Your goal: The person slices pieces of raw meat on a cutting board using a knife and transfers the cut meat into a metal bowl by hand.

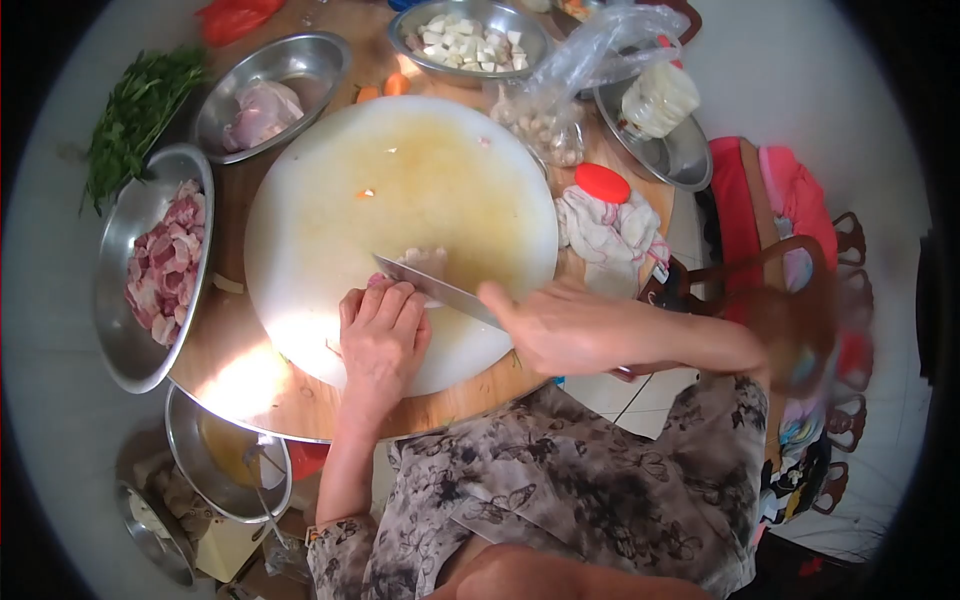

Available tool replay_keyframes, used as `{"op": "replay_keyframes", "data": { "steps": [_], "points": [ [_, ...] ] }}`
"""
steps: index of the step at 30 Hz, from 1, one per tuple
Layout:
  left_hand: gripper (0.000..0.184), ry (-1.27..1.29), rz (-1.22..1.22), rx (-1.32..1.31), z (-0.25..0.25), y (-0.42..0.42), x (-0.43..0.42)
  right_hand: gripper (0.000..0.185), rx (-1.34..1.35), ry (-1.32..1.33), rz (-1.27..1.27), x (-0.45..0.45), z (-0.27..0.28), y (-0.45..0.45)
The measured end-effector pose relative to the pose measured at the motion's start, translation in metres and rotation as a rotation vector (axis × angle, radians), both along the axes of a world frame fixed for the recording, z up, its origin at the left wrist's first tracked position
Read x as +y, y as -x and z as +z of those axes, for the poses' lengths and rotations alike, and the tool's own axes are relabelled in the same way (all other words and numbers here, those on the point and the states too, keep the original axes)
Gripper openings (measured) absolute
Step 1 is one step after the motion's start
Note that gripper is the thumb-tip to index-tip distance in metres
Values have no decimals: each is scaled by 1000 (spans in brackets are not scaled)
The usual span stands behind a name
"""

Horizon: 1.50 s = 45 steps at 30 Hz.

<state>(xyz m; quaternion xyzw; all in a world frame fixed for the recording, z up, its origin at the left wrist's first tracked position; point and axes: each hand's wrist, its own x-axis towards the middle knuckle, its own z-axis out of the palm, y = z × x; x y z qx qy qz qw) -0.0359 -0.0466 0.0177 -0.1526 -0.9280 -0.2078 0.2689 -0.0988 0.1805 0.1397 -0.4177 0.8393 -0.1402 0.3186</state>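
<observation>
My right hand (560, 325) is closed round the handle of a cleaver (445, 291), whose blade points left over the round white cutting board (320, 210). Against the blade's far side lies a small heap of pale cut pieces (426, 261). My left hand (385, 335) rests on the near part of the board with its fingers bent and together, pressing a small reddish piece of meat (376, 279) beside the blade tip. Most of that piece is hidden under the fingers. Tiny orange and white scraps (367, 193) lie farther back on the board.
Steel bowls hold chopped meat (165, 265) at left, a larger meat piece (265, 112) and white cubes (470, 45) behind. Greens (140, 115) lie far left. At right are a garlic bag (545, 125), a jar (660, 100), a red lid (602, 183) and a cloth (612, 230).
</observation>
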Motion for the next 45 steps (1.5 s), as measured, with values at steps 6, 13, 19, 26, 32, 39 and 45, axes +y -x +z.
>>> {"op": "replay_keyframes", "data": {
  "steps": [6, 13, 19, 26, 32, 39, 45],
  "points": [
    [23, -4, -28, 1, 4, 2, -1, 33, -16, -72, -12, -23, -6, 13],
    [25, -14, -18, 17, 2, 1, 1, 31, 41, 181, -100, -48, -46, 29],
    [22, -32, 4, 43, 1, 1, 2, 26, 40, -110, -5, 6, -14, 3],
    [20, 33, 65, 87, -3, 6, 0, 28, 138, 186, -23, -76, -46, 42],
    [20, 16, 91, 72, -2, 5, -4, 29, 141, 2, 103, -34, -33, 31],
    [19, -31, 21, 37, -6, 6, -10, 28, 168, 48, 118, -65, -33, 44],
    [20, -24, 78, 40, -1, 7, -10, 32, 169, 204, 140, -117, -52, 71]
  ]
}}
